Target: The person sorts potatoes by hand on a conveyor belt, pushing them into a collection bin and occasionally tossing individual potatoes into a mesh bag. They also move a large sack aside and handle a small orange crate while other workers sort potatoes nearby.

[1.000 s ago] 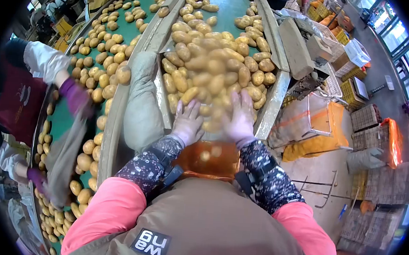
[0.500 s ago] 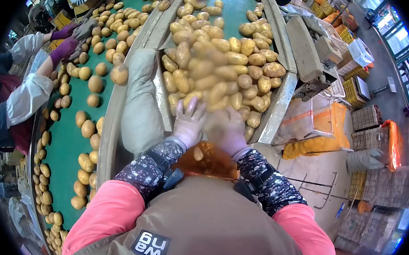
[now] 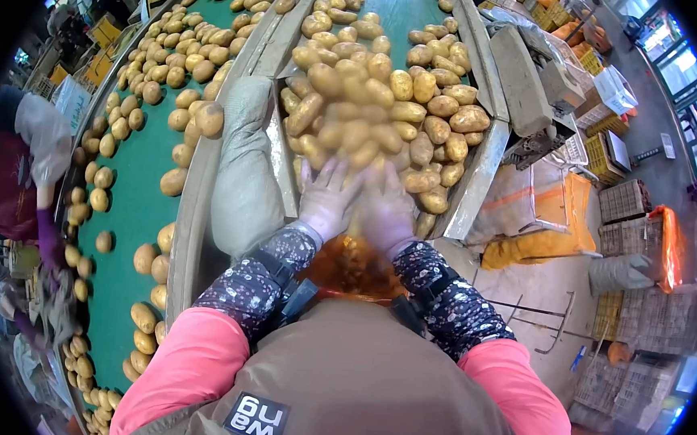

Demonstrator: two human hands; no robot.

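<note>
Your left hand [image 3: 327, 200] and right hand [image 3: 386, 207] reach side by side to the near edge of the potatoes [image 3: 425, 110], fingers spread; motion blur hides whether either grip holds any. The potatoes crowd the chute, left of a metal rail [image 3: 480, 178].

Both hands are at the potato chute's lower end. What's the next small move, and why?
I'd probably ease the right hand slightly away from the left hand: they sit close together, potatoes crowd just beyond the fingers, and the orange sheeting shows below the narrow gap.
</note>
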